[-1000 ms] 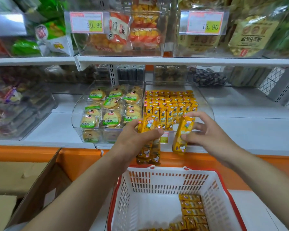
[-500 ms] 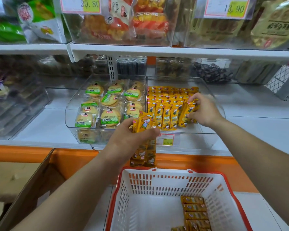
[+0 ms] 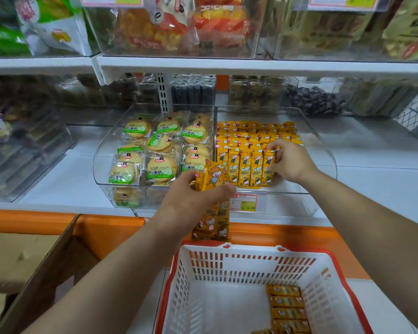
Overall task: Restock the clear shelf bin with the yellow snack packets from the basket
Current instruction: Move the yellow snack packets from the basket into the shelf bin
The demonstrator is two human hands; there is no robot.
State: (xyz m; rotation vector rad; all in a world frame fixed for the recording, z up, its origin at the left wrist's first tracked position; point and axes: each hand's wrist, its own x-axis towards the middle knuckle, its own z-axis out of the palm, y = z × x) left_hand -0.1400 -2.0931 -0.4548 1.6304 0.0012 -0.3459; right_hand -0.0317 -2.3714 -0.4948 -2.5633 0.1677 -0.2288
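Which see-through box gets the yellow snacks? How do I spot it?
Find the middle white shelf. Two clear bins sit side by side there; choose the right bin. It holds rows of thin yellow packets; its neighbour holds round green-labelled biscuits.

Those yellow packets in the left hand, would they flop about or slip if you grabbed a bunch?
Probably light: the left hand grips several yellow packets at once. Likely bendy, since their lower ends splay below its grip. The glossy wrappers look slippery, and the upright row in the clear bin may tip; the right hand grips its end packet.
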